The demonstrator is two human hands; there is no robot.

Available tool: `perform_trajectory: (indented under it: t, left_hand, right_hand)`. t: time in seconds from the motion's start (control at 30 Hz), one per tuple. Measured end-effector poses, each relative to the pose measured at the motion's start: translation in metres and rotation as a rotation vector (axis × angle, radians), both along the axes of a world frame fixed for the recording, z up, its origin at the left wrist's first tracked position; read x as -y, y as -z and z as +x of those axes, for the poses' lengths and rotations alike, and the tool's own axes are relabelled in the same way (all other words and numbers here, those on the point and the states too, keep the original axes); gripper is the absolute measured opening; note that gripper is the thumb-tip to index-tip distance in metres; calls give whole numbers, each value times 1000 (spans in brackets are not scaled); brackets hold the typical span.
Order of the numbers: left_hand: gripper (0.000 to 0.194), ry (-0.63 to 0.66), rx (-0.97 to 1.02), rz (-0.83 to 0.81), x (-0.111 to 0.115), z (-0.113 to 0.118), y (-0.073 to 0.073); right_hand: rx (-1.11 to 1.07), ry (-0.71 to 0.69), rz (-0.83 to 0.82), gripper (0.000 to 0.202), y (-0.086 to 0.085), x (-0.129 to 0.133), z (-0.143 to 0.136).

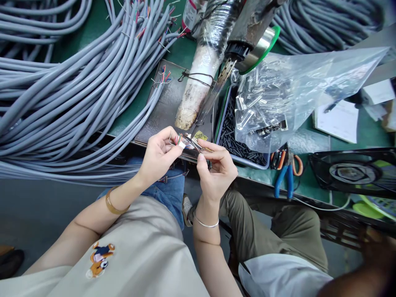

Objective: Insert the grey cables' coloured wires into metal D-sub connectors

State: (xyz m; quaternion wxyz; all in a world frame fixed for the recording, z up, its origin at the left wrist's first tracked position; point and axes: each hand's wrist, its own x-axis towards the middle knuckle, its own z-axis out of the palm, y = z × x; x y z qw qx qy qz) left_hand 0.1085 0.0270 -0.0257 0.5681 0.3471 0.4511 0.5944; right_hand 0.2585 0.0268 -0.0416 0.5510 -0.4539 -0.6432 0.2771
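My left hand (161, 153) is closed, thumb and forefinger pinching the end of a cable with thin red, green and white wires (178, 140) fanned out. Just to the right, my right hand (215, 165) pinches a small metal connector (193, 142) with a row of contacts. The wire ends and the connector meet between my fingertips; whether they are joined I cannot tell. Right above them points the metal tip of a soldering iron (213, 95), mounted beside a stained white tube (194, 86) wrapped in clear film.
Bundles of grey cables (77, 95) cover the left of the bench. To the right lie a tray of black pieces (227, 123), a clear bag of metal connectors (262, 99), blue-handled pliers (285, 177) and a black fan (352, 172). Another person's leg (247, 218) is close on the right.
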Motion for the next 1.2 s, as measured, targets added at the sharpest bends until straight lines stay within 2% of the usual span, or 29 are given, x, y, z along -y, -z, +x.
perform_trajectory:
  t: [0.2,0.67,0.97,1.2]
  left_hand:
    - [20,-10,9,32,0,1,-1]
    - [25,-1,-10,-9,1,2,-7]
    - [23,-8,-27,-14,0,1,-6]
    - [21,-23,-21,28,-2,3,-8]
  right_hand:
    - [-28,-10,-5,9,-1,0,0]
    - [-13,-5,-8,9,-1,0,1]
    - [-5,-3,5,9,-1,-3,0]
    - [5,-5,35,9,-3,-5,-1]
